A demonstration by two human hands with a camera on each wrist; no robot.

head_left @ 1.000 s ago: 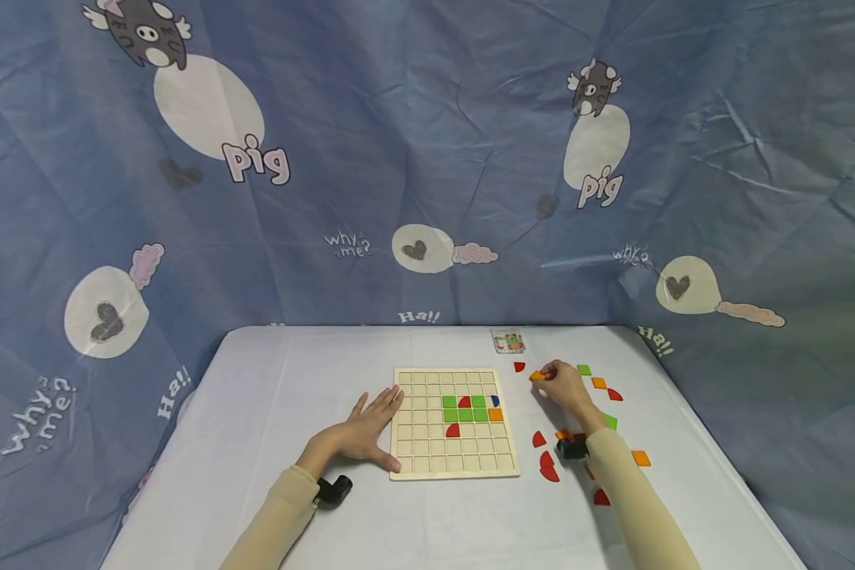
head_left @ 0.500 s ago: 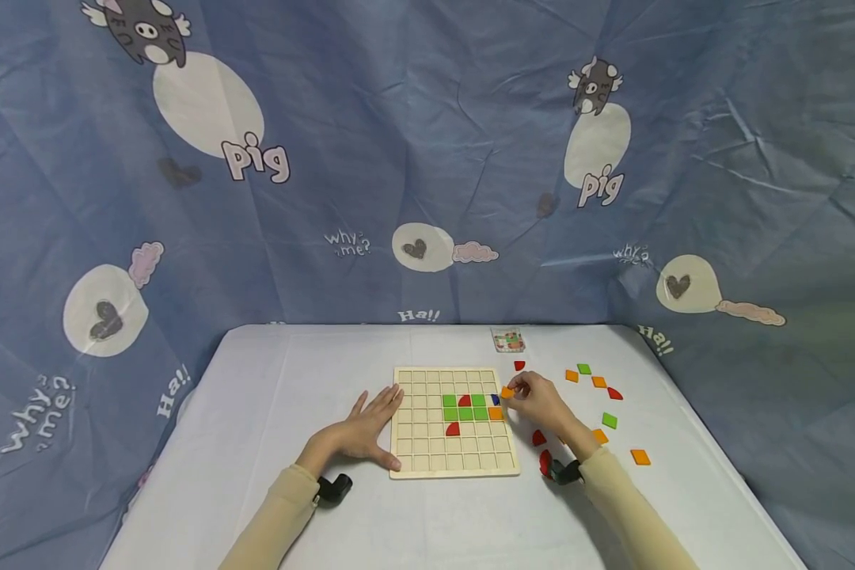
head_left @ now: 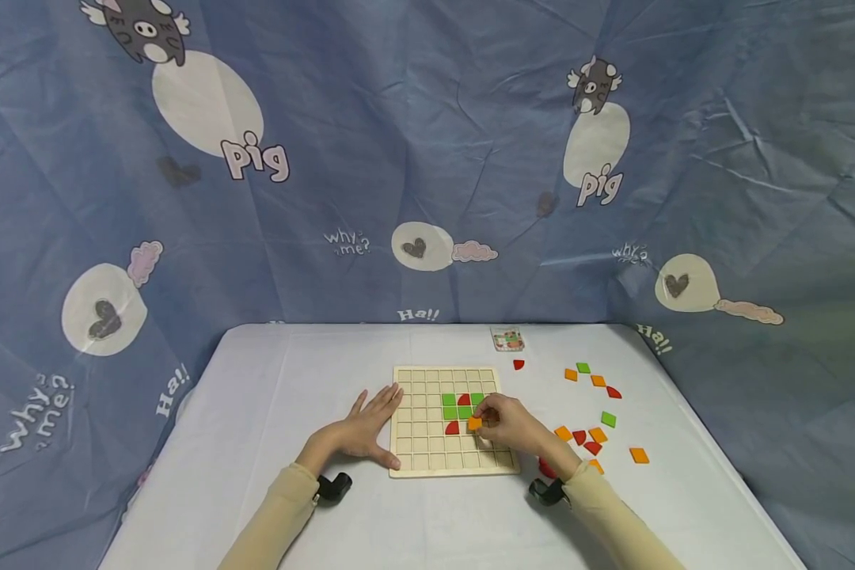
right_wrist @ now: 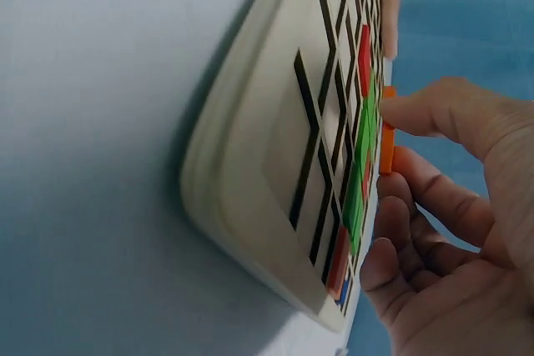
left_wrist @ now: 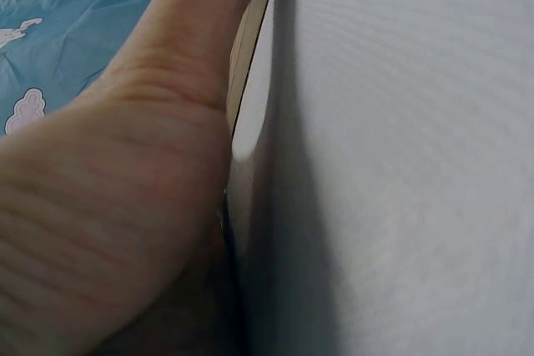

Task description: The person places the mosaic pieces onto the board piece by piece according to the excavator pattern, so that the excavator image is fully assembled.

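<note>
My right hand (head_left: 511, 423) pinches an orange square tile (head_left: 474, 423) between thumb and finger, over the right half of the wooden grid board (head_left: 420, 455). In the right wrist view the orange tile (right_wrist: 389, 143) stands just off the board's face. Set in the grid are several green square tiles (head_left: 450, 412) and red quarter-round tiles (head_left: 452, 428). A blue piece (right_wrist: 343, 292) shows only in the right wrist view; my hand hides that part from the head. My left hand (head_left: 363, 431) lies spread along the board's left edge, fingertips and thumb touching it.
Loose orange tiles (head_left: 639, 455), green tiles (head_left: 609, 419) and red quarter-round tiles (head_left: 614, 392) lie scattered right of the board. A small printed card (head_left: 508, 340) is at the table's back, with a lone red piece (head_left: 518, 365) near it. A patterned blue curtain (head_left: 427, 158) hangs behind.
My right hand has carried the orange tile leftward and nearer, from the table right of the board to over the grid. My left hand has stayed put.
</note>
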